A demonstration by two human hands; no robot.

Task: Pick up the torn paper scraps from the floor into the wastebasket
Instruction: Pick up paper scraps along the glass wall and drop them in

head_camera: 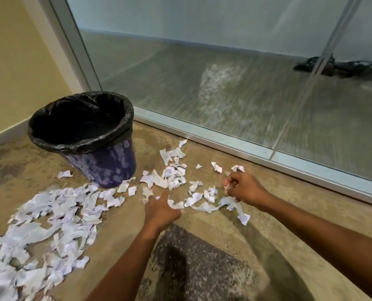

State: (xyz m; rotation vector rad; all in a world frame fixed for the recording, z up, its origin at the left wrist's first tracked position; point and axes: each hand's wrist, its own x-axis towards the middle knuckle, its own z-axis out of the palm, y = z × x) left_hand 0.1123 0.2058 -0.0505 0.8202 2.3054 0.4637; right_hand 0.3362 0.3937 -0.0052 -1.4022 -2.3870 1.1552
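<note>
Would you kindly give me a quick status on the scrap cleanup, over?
Right hand gripping paper scraps; left hand open, touching more. Most scraps lie on floor; wastebasket close by. Nothing blocking.

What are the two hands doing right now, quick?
Left hand: open, fingers stretched toward the white torn paper scraps.
Right hand: closed, gripping some of those scraps.
</note>
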